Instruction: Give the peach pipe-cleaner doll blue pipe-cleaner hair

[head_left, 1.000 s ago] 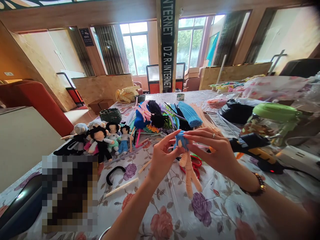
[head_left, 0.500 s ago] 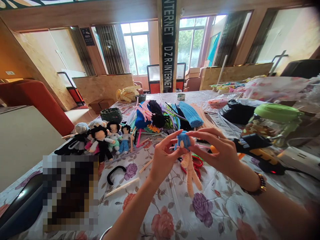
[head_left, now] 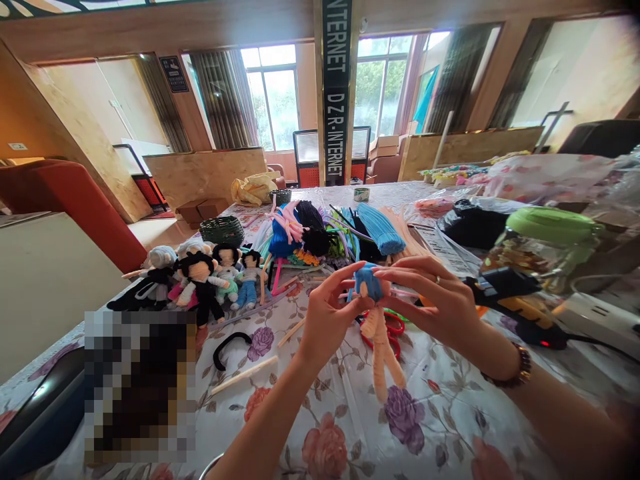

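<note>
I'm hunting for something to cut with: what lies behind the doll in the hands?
Behind the doll, apparent red scissors handles show on the flowered tablecloth. The doll, left hand and right hand seem to cover the rest; no blades show.

perhaps 5 dolls (head_left: 203,293) left, basket (head_left: 221,231) behind; scissors (head_left: 401,325) behind held doll (head_left: 379,339), glue gun (head_left: 537,320) right

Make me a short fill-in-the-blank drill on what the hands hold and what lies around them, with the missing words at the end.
1. The left hand and right hand hold a doll whose hair is coloured ____.
2. The beaded bracelet is on the ____ wrist.
3. The curved pipe cleaner on the floral tablecloth is coloured ____.
4. The jar lid is coloured ____.

Missing words: blue; right; black; green.
</note>
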Demonstrator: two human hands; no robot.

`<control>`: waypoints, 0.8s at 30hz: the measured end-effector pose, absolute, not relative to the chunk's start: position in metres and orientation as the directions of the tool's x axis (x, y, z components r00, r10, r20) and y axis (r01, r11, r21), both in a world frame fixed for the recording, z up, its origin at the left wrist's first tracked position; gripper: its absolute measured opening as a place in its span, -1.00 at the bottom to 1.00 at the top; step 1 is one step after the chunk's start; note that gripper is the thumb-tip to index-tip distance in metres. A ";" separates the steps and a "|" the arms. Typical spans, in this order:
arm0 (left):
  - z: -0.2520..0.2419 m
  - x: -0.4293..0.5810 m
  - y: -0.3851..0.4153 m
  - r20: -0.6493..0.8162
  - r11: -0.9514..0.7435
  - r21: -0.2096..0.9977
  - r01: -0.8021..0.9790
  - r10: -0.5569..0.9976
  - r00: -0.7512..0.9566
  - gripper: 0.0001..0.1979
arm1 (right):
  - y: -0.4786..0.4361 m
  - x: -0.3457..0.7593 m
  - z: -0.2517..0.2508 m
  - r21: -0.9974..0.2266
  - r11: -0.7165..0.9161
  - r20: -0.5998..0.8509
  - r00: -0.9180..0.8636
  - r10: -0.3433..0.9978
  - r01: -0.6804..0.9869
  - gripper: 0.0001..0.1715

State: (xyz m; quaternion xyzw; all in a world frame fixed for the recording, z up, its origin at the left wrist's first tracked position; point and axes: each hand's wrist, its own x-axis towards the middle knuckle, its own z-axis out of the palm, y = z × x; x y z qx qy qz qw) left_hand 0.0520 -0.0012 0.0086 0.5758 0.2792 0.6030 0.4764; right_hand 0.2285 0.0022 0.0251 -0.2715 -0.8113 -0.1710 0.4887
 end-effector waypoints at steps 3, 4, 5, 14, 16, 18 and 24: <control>0.008 0.051 -0.001 0.438 -0.401 0.883 -0.242 0.891 0.120 -0.56 | 0.003 0.228 0.026 0.052 0.801 0.884 -0.401 0.242 0.597 -0.66; 0.008 0.051 -0.001 0.442 -0.407 0.883 -0.236 0.889 0.121 -0.57 | 0.003 0.228 0.026 0.054 0.801 0.885 -0.400 0.238 0.596 -0.64; 0.007 0.051 0.000 0.445 -0.411 0.882 -0.230 0.887 0.122 -0.57 | 0.003 0.228 0.027 0.048 0.799 0.888 -0.392 0.240 0.599 -0.65; 0.010 0.051 -0.001 0.420 -0.388 0.893 -0.229 0.900 0.114 -0.56 | 0.002 0.233 0.023 -0.046 0.768 0.878 -0.341 0.336 0.638 -0.63; 0.011 0.051 -0.002 0.419 -0.387 0.893 -0.232 0.901 0.110 -0.56 | 0.003 0.234 0.022 -0.034 0.761 0.879 -0.342 0.331 0.648 -0.63; 0.011 0.051 -0.002 0.425 -0.392 0.889 -0.238 0.899 0.108 -0.57 | 0.003 0.233 0.022 -0.027 0.753 0.880 -0.342 0.330 0.657 -0.65; 0.009 0.050 0.001 0.432 -0.394 0.881 -0.260 0.896 0.107 -0.53 | 0.003 0.227 0.027 0.059 0.816 0.887 -0.405 0.221 0.574 -0.60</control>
